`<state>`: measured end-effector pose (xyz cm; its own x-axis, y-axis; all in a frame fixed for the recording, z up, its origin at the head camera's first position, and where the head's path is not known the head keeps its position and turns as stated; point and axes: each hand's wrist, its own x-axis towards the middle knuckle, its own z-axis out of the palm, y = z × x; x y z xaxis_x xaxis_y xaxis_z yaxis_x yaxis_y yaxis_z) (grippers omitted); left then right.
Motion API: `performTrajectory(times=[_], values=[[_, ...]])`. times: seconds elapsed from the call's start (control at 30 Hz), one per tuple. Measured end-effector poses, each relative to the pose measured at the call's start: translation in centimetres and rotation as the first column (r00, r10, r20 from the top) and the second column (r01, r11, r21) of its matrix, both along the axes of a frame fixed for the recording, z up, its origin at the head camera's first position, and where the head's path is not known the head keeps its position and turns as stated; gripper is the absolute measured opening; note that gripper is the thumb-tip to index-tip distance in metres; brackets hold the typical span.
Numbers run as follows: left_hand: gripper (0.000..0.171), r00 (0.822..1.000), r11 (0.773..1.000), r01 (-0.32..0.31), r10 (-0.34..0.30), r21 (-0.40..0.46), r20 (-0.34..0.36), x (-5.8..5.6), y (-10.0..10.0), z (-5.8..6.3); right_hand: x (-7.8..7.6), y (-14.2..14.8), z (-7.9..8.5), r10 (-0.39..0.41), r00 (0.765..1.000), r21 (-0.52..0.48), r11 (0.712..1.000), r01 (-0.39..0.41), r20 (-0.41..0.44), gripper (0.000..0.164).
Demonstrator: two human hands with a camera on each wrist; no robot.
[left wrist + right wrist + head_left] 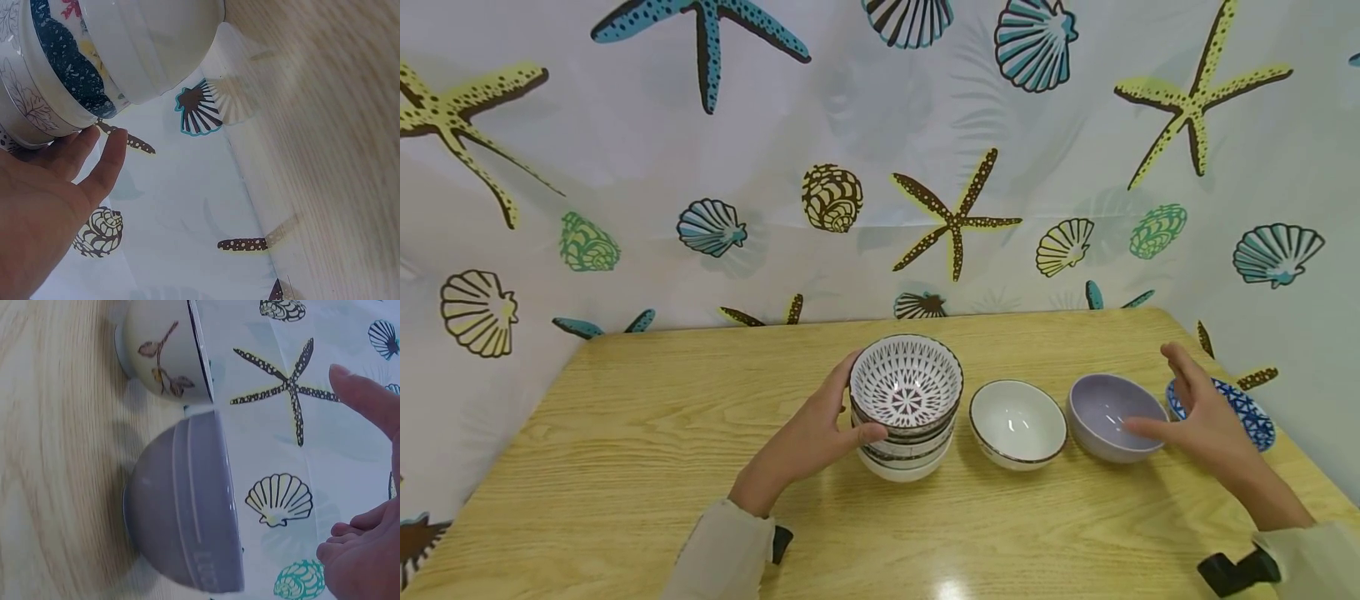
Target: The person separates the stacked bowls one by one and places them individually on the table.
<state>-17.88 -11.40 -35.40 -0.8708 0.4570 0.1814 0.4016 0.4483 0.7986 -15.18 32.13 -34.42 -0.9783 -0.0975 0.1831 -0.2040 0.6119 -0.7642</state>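
A stack of bowls [904, 450] stands on the table, topped by a bowl [906, 375] with a dark pattern inside. My left hand [820, 437] holds the stack near its top, thumb in front and fingers around the left side. The left wrist view shows the fingers [107, 164] against the stacked bowls [140, 50]. A lavender bowl [1097, 404] is upright to the right, its raised band showing in the right wrist view. Over its right side hovers my right hand [1206, 429], thumb and fingers spread, holding nothing.
Between the stack and the lavender bowl sits a white bowl [1011, 417] with a dark rim and a painted twig outside. A blue-and-white patterned dish [1251, 408] lies at the far right, partly behind the right hand. Patterned cloth [880, 108] hangs behind the wooden table [647, 433].
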Motion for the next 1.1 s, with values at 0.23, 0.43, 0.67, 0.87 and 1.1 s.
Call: performTrajectory(times=[0.23,0.43,0.67,0.87,1.1], values=[[0.102,1.000,1.000,-0.002,0.002,0.003,0.011,0.0,0.2,-0.1,-0.3,-2.2,0.2,0.041,0.999,-0.054,0.998,-0.041,-0.008,0.109],[0.101,0.999,1.000,-0.012,0.012,-0.003,0.037,0.0,0.2,-0.1,-0.5,-4.2,0.7,0.085,0.996,-0.068,0.994,-0.085,-0.002,0.109],[0.100,0.999,1.000,-0.022,0.023,-0.018,0.049,-0.2,0.1,0.1,-1.1,-6.4,0.6,0.119,0.992,-0.020,0.993,-0.119,0.039,0.108],[0.098,0.999,1.000,-0.006,0.006,-0.006,0.041,-0.2,-0.2,0.2,-1.8,-8.3,0.2,0.195,0.980,-0.009,0.981,-0.195,0.043,0.107],[0.098,1.000,1.000,-0.012,0.012,-0.016,0.023,-0.1,-0.2,0.1,-2.4,-10.0,-0.2,0.288,0.957,-0.040,0.957,-0.286,0.043,0.105]])
